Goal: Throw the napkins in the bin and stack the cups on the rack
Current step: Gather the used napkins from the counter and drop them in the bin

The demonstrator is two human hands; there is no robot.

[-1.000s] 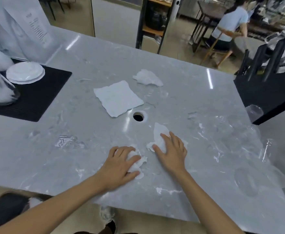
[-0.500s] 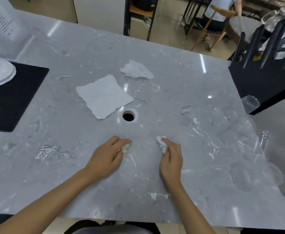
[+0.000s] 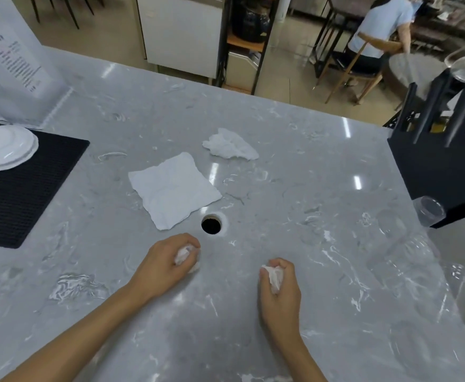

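My left hand is closed around a crumpled white napkin, just below a round hole in the grey marble counter. My right hand grips a second balled napkin further right. A flat white napkin lies beyond the hole, and a crumpled napkin rests behind it. Several clear plastic cups lie on their sides at the right. One clear cup leans against the black rack with upright pegs.
A black ribbed mat at the left holds stacked white plates. A printed white card stand rises at the far left. A person sits on a chair beyond the counter.
Both hands have finished balling up their napkins and closed into fists. The right hand has drawn back toward me and slightly right; the left hand stays near the hole.
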